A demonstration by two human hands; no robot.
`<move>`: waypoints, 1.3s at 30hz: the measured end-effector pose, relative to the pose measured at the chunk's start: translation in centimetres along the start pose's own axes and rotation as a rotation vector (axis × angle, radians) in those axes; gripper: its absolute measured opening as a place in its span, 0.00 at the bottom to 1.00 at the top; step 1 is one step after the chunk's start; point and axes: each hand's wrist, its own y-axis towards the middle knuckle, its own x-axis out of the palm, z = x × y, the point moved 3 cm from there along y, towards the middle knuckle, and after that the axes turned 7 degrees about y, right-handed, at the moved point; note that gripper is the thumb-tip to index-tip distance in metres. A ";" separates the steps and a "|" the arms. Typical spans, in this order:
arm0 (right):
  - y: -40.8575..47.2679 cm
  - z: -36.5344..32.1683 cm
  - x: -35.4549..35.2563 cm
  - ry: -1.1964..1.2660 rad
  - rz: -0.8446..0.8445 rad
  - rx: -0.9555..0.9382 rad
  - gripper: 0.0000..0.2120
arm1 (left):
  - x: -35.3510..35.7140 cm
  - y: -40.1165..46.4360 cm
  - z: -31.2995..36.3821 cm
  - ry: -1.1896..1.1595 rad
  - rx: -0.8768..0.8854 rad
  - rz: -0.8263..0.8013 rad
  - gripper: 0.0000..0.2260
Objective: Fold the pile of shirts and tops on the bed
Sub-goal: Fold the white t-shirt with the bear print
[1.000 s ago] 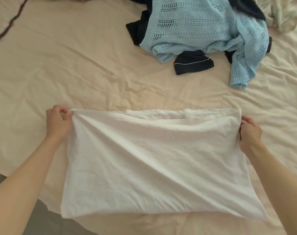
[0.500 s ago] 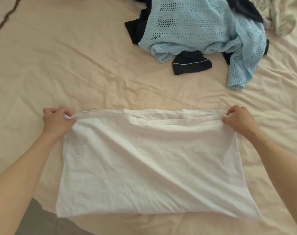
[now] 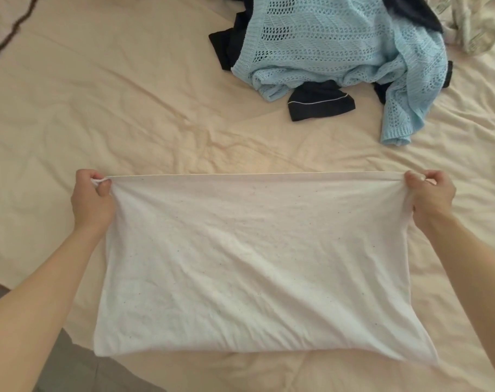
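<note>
Both fists curled tight, my left hand [image 3: 91, 202] and right hand [image 3: 430, 198] pinching the white top [image 3: 254, 264] by its far corners, edge stretched taut above the bed [image 3: 127, 108]

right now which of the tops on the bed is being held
The white top, gripped at its far corners by both hands; the light blue knit lies untouched in the pile.

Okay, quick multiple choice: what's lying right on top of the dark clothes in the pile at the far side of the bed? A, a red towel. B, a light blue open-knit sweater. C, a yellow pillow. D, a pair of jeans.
B: the light blue open-knit sweater is draped over the dark garments, beyond the white shirt that the left hand and right hand grip.
</note>
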 end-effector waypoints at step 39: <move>-24.4 16.1 -11.2 -1.155 -0.354 -0.248 0.24 | 0.3 -23.7 -15.1 -0.981 -1.113 -0.455 0.12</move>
